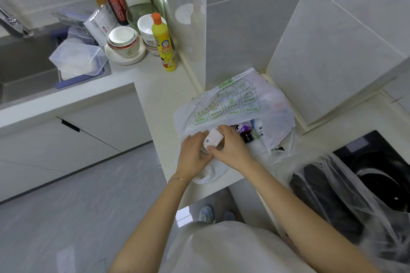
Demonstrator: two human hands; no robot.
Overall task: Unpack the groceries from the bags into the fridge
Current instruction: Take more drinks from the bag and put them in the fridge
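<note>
Hands: your left hand (192,150) and right hand (231,147) clasp the packet (213,139), probably to draw it out.
Bag (233,104): mouth opens toward six o'clock.

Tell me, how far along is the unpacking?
Barely begun. The left hand and right hand grip a small white-labelled package at the mouth of the white green-printed plastic bag; bottles lie inside. The clear plastic bag of dark contents waits. No fridge in view.
</note>
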